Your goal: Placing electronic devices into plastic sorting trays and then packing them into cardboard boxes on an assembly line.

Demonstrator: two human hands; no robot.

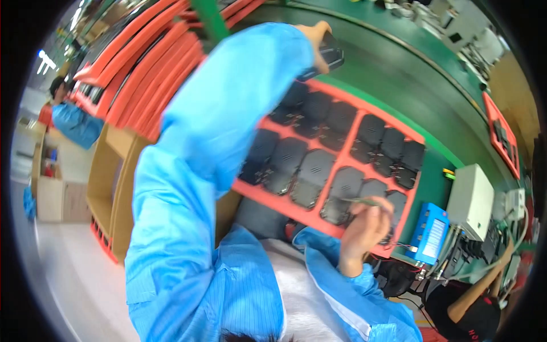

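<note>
A red tray (326,214) lies on the green bench, holding rows of black rounded-corner devices (315,169) with shiny lower ends. My left arm reaches across the tray's left part and hides some of it. Beyond the tray's far left corner, my left hand (317,43) is closed around a dark device (333,56); the sleeve covers part of the grip. My right hand (369,225) hovers over the tray's near right part, fingers pinched on a thin, pointed tool (367,201). Blur keeps me from telling the tool's exact kind.
Stacked red trays (156,85) rise at the left, above an open cardboard box (108,188). Right of my tray stand a blue box (428,233) with wires and a white box (470,199). Another red tray (502,137) lies far right. One person (74,119) is at far left, another (464,310) lower right.
</note>
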